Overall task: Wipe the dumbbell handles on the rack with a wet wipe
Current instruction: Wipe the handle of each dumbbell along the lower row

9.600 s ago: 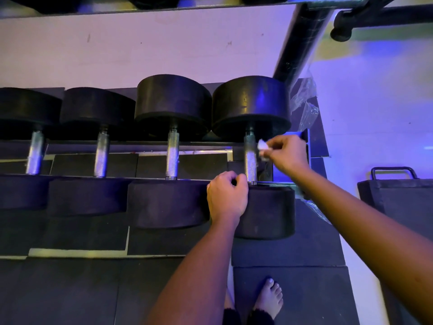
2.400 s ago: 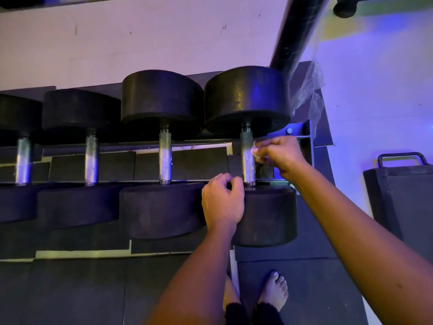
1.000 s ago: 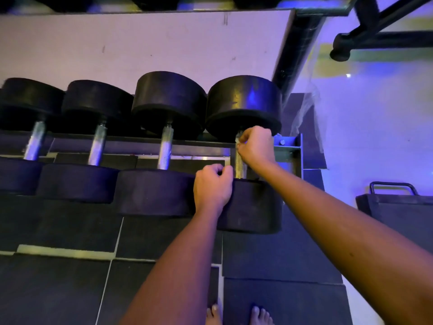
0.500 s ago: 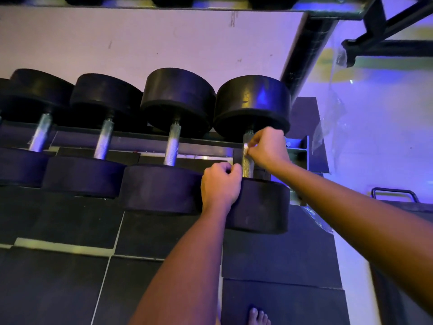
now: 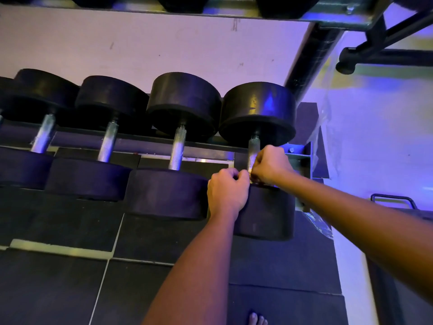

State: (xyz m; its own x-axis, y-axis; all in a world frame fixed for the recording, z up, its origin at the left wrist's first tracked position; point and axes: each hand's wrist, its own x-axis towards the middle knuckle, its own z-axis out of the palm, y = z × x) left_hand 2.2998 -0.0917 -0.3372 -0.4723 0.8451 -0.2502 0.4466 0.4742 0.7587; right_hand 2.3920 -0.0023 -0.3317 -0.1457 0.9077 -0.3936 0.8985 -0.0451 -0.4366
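Several black dumbbells with knurled steel handles lie side by side on a low rack [image 5: 298, 158]. At the rightmost dumbbell [image 5: 257, 109], my right hand [image 5: 269, 164] is curled around the lower end of its handle [image 5: 253, 146], pinching a white wet wipe [image 5: 250, 171] against the metal; only a sliver of the wipe shows. My left hand [image 5: 226, 193] grips the top edge of that dumbbell's near head [image 5: 267, 212], its knuckles close to my right hand. The neighbouring dumbbell's handle [image 5: 177, 148] is bare.
An upper rack shelf [image 5: 210, 5] with more dumbbells overhangs the top of the view. A black post [image 5: 311, 57] runs up at the right. Dark rubber floor tiles [image 5: 70, 277] lie below; a black box with a handle [image 5: 393, 200] sits far right. My toes [image 5: 256, 319] show.
My right hand has slid down the rightmost handle with the wipe, from near the far head to just above the near head. My left hand stays on the near head.
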